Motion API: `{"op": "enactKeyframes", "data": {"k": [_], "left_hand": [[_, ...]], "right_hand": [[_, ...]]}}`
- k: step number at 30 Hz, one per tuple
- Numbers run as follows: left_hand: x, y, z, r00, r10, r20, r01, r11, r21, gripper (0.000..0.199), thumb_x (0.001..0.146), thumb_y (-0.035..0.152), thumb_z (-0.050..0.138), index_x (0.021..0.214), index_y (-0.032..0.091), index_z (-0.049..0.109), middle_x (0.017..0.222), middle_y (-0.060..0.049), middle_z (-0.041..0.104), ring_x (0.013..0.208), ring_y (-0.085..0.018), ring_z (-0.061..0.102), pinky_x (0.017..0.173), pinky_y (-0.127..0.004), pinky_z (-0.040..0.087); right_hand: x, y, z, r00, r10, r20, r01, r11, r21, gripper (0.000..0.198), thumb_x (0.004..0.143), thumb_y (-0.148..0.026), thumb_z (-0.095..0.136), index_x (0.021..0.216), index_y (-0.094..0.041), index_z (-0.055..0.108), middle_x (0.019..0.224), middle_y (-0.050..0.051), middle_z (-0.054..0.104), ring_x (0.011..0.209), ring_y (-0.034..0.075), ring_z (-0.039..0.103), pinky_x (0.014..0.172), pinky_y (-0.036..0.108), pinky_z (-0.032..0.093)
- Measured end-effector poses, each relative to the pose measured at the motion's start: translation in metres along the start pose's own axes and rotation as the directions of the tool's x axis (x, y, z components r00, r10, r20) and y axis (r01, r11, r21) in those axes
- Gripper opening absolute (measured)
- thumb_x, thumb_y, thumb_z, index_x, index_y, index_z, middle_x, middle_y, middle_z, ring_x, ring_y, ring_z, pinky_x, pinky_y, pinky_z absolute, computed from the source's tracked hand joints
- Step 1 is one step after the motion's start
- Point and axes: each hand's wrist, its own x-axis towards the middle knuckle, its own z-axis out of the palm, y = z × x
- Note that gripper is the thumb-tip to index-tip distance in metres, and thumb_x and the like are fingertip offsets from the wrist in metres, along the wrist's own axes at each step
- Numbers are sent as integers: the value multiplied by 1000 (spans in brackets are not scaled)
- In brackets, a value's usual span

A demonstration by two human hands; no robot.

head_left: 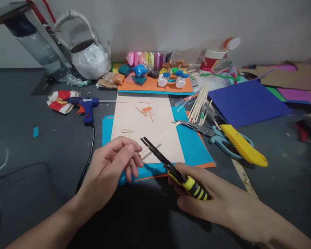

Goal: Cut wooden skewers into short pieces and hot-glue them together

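Note:
My left hand pinches the near end of a thin wooden stick between thumb and fingers. The stick slants up and right over the pale sheet, casting a shadow. My right hand grips a tool like long-nosed pliers, with slim dark jaws and yellow-and-black handles. Its jaw tips are slightly parted, close to the left fingertips; the stick passes by the jaws, but I cannot tell if they touch. Short cut sticks lie on the sheet, near orange paper scraps.
A blue glue gun rests at left, its cord running toward me. Grey-blue scissors, a yellow box cutter and a bundle of sticks lie at right. Behind stand a silver kettle-shaped pot and a toy-like model.

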Motion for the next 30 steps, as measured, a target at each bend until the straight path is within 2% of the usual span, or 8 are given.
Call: {"op": "enactKeyframes", "data": {"k": [2,5,8,12,17,20,26,30], "left_hand": [[0,-1,0,999,34,-37,-35,999,-25,25,92,42,56,87,18,65,68,0,66,54,-12,59,45,-21,47],[-2,-3,3,997,28,-76,-25,999,34,17,91,36,60,86,20,64,71,1,66,58,-11,60,48,-20,47],[-4,-6,4,999,19,-37,-14,991,130,12,92,30,60,86,21,64,74,2,67,62,-10,60,53,-19,49],[-4,-8,2,999,32,14,-33,982,185,17,94,31,58,82,21,65,71,3,65,63,-9,59,56,-19,48],[0,-9,-1,999,0,47,-1,999,36,28,98,37,49,85,20,67,70,1,64,61,-10,57,53,-21,48],[2,-9,-1,997,-35,65,37,999,-29,26,97,38,52,85,19,67,70,1,65,60,-10,57,51,-20,48],[3,-7,3,992,-117,44,117,993,9,17,88,29,63,76,18,63,59,4,62,50,-7,54,43,-15,46],[3,-4,4,990,-132,41,131,991,38,18,87,27,61,72,17,61,54,5,59,45,-6,52,40,-14,43]], "right_hand": [[1,-3,-1,999,33,18,-34,999,17,30,81,-35,64,108,-24,69,99,0,75,91,25,70,72,28,55],[1,-8,-3,997,61,46,-61,998,20,30,81,-37,65,108,-24,70,98,0,76,90,25,69,72,28,54],[0,-10,-4,998,48,51,-50,998,45,34,81,-35,66,113,-24,70,101,0,76,92,25,69,76,29,54],[1,-10,-4,997,45,62,-48,997,58,36,82,-33,65,116,-23,69,107,1,76,96,26,69,78,31,55],[2,-8,-3,998,45,48,-46,999,29,35,81,-31,65,114,-23,70,105,2,76,95,28,70,77,32,55],[2,-8,-3,998,41,47,-41,999,6,35,80,-32,65,113,-23,70,106,2,76,95,28,70,77,32,55],[3,-8,-2,998,27,56,-28,999,18,43,80,-32,66,123,-25,67,108,1,75,99,27,69,80,31,54],[3,-7,-1,996,48,78,-47,999,-9,36,79,-32,65,115,-25,69,104,-1,76,91,25,70,74,29,55]]}}
